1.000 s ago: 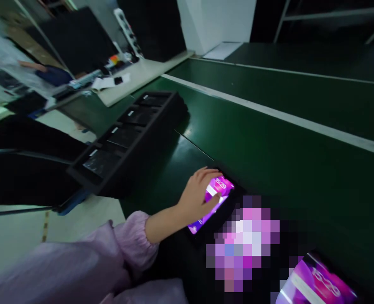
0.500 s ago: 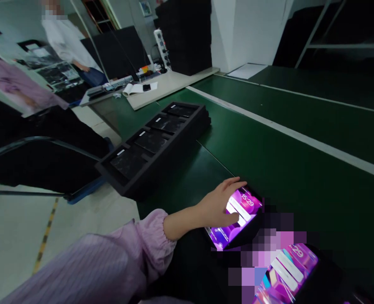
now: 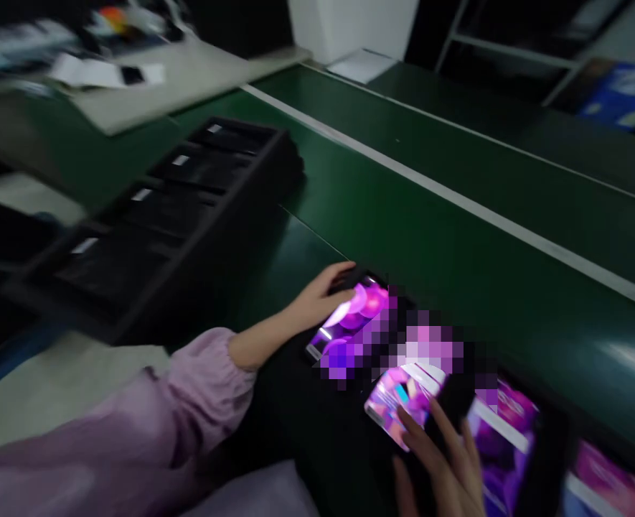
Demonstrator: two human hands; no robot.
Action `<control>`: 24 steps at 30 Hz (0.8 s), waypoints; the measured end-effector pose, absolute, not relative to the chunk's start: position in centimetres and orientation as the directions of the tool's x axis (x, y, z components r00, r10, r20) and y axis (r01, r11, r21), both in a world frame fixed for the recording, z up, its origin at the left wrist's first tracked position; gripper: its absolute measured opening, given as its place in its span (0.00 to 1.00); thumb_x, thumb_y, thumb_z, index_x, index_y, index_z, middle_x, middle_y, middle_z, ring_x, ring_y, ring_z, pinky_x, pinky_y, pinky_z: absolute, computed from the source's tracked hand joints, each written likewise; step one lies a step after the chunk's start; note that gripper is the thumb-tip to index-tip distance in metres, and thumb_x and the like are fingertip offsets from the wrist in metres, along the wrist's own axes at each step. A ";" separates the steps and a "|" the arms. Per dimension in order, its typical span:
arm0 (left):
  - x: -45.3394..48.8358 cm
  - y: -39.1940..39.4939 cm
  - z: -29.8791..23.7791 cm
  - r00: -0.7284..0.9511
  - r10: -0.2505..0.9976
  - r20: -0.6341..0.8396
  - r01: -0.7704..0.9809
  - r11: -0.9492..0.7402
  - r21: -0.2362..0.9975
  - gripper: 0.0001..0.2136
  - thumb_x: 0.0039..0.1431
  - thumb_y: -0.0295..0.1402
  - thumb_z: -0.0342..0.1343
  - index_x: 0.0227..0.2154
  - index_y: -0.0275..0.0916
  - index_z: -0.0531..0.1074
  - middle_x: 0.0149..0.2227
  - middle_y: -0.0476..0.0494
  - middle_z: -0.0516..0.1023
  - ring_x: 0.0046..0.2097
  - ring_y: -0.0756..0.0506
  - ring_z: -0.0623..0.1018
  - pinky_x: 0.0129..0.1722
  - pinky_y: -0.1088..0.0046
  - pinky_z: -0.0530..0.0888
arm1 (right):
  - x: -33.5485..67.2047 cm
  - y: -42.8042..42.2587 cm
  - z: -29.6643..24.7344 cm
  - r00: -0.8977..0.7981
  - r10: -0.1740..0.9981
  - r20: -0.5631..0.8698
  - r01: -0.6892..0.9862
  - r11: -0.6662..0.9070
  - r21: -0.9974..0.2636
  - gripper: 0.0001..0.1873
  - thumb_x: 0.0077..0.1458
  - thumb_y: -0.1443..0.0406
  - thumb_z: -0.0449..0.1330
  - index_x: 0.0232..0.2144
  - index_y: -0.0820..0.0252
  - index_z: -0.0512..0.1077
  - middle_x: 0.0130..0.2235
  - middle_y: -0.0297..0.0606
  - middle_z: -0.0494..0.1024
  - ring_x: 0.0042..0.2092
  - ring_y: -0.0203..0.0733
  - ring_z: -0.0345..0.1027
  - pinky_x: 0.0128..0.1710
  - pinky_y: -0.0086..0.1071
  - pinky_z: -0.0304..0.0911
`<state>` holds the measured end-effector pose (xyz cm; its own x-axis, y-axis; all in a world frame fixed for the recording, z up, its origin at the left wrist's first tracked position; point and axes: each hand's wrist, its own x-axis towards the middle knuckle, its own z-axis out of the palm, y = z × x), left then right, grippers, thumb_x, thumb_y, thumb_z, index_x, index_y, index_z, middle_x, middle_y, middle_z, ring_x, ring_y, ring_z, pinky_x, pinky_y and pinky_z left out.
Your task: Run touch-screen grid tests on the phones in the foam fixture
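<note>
My left hand point(image 3: 314, 301), in a lilac sleeve, reaches out over a green belt point(image 3: 457, 244). Its fingers curl over the far end of a lit phone point(image 3: 349, 316) with a purple screen, which lies in a dark foam holder. My right hand point(image 3: 440, 467) comes up from the bottom edge, thumb and fingers round a second lit phone point(image 3: 397, 398), which sits tilted. Part of the area between the two phones is blurred out.
Two more lit phones point(image 3: 503, 431) point(image 3: 608, 481) lie in a row at the lower right. A long black tray point(image 3: 231, 208) with several dark phones stands at the belt's left edge. Behind it is a pale table point(image 3: 188, 79) with papers. A white line point(image 3: 430, 188) runs along the belt.
My view swung down and right. My left hand slid from the phone's screen to its far end. My right hand came into view, holding a second phone.
</note>
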<state>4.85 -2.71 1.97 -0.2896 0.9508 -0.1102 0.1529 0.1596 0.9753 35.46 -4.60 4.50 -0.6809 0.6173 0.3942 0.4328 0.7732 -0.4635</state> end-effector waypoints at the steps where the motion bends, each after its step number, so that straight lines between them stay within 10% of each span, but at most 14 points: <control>1: 5.1 -2.7 1.7 -0.293 0.948 -0.125 0.112 0.163 0.980 0.30 0.61 0.44 0.53 0.64 0.36 0.59 0.68 0.30 0.66 0.69 0.40 0.70 0.74 0.53 0.67 | 35.3 -4.9 4.5 -0.697 0.595 0.402 0.441 0.796 -0.414 0.13 0.71 0.62 0.55 0.53 0.52 0.74 0.50 0.40 0.83 0.60 0.51 0.75 0.64 0.55 0.69; 7: 6.1 -2.3 1.6 -0.349 0.918 -0.189 0.047 0.219 0.975 0.30 0.56 0.44 0.59 0.60 0.38 0.64 0.65 0.34 0.70 0.66 0.40 0.73 0.70 0.56 0.72 | 34.7 -3.9 4.5 -0.621 0.723 0.303 0.629 0.690 -0.357 0.17 0.72 0.64 0.51 0.59 0.57 0.68 0.53 0.44 0.84 0.68 0.56 0.67 0.72 0.69 0.51; 14: 7.9 -1.8 2.5 -0.500 0.833 -0.236 0.094 0.324 0.941 0.23 0.57 0.40 0.59 0.55 0.42 0.71 0.58 0.41 0.77 0.60 0.39 0.77 0.66 0.53 0.76 | 42.5 -1.8 6.1 -0.536 0.695 0.480 0.572 0.717 -0.399 0.11 0.64 0.72 0.57 0.44 0.57 0.77 0.43 0.38 0.87 0.60 0.51 0.77 0.66 0.51 0.69; 24: 9.5 -0.5 2.7 -0.601 0.779 -0.181 0.154 0.335 0.930 0.14 0.54 0.36 0.61 0.45 0.44 0.75 0.50 0.51 0.81 0.58 0.41 0.77 0.69 0.47 0.73 | 48.0 -1.1 5.7 -0.394 0.821 0.413 0.702 0.559 -0.441 0.09 0.68 0.68 0.56 0.37 0.55 0.76 0.47 0.37 0.87 0.63 0.55 0.74 0.69 0.59 0.63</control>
